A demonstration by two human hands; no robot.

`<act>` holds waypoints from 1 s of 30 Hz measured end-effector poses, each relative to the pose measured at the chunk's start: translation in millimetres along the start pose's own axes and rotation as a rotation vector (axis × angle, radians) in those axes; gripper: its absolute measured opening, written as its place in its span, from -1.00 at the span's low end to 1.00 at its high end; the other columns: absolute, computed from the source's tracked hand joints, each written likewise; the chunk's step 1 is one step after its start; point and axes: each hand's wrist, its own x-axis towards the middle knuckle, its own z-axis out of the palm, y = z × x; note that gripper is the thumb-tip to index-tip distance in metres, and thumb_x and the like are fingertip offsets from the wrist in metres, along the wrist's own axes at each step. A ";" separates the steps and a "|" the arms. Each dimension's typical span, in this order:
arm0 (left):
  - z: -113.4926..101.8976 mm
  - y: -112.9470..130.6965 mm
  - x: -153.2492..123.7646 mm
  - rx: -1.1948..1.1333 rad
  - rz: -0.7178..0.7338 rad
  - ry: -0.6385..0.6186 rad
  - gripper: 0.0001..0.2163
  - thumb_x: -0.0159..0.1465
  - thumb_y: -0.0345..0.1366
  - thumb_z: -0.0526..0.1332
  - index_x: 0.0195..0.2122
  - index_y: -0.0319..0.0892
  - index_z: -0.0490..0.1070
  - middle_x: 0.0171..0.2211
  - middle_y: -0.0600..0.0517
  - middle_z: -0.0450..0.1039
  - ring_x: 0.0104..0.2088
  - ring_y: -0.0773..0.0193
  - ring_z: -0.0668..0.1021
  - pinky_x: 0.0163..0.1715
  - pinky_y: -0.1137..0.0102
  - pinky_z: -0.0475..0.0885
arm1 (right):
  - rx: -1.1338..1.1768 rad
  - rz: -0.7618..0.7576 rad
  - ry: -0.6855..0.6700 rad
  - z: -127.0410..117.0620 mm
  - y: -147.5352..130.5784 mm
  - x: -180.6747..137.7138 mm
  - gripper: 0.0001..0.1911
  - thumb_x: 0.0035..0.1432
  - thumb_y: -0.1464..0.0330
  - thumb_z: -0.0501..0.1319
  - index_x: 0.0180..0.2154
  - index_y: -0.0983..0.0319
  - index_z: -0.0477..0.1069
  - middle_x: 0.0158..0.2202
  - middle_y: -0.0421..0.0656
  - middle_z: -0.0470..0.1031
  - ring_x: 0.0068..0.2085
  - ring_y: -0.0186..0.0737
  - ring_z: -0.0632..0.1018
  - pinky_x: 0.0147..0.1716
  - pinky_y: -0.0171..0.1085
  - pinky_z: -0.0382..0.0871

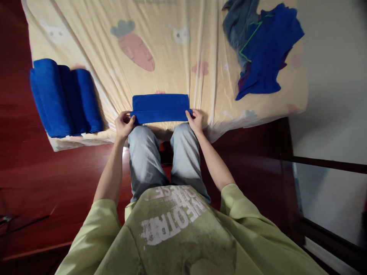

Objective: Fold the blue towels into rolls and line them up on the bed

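Note:
A blue towel (pixel 160 103) lies in front of my knees at the bed's near edge, its near part folded over into a long strip. My left hand (pixel 124 124) pinches the strip's left end between thumb and fingers. At the opposite end, my right hand (pixel 195 120) grips the right corner the same way. Several rolled blue towels (pixel 64 99) lie side by side to the left. On the right is a loose heap of blue cloths (pixel 272 49), with a grey-blue cloth (pixel 241 25) partly under it.
A cream bed sheet (pixel 169 72) printed with carrots and animal faces covers the bed, wrinkled in long creases. My jeans-clad knees (pixel 183 152) touch or nearly touch the bed's front edge. Dark red floor (pixel 71 172) shows below, and a pale wall (pixel 332 76) stands to the right.

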 end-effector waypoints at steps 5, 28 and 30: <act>-0.2 2.1 0.5 0.052 -0.005 0.007 -0.59 0.15 0.11 0.38 -0.19 -0.12 0.49 -0.46 0.07 0.46 -0.49 0.33 0.46 -0.47 0.43 0.38 | -0.045 0.001 0.025 2.9 1.4 3.4 -0.42 0.26 -0.22 0.24 -0.36 0.17 0.46 -0.54 -0.27 0.32 -0.44 -0.24 0.48 -0.37 -0.26 0.47; -26.4 10.8 11.9 0.318 0.500 -0.542 -0.59 0.46 0.00 0.14 0.19 -0.04 0.53 0.28 -0.11 0.49 0.38 -0.10 0.41 0.39 -0.10 0.23 | -0.469 -0.621 -0.668 -44.8 -11.0 32.1 -0.56 0.49 0.30 0.06 0.27 0.08 0.49 0.33 -0.10 0.50 0.38 0.07 0.45 0.40 0.27 0.24; -32.0 9.2 13.4 0.357 0.524 -0.605 -0.50 0.45 0.05 0.13 0.31 -0.04 0.44 0.36 -0.11 0.41 0.43 -0.11 0.34 0.42 -0.11 0.20 | -0.506 -0.645 -0.711 -51.9 -13.3 32.4 -0.49 0.50 0.26 0.05 0.38 0.11 0.38 0.41 -0.09 0.40 0.43 0.07 0.38 0.43 0.26 0.20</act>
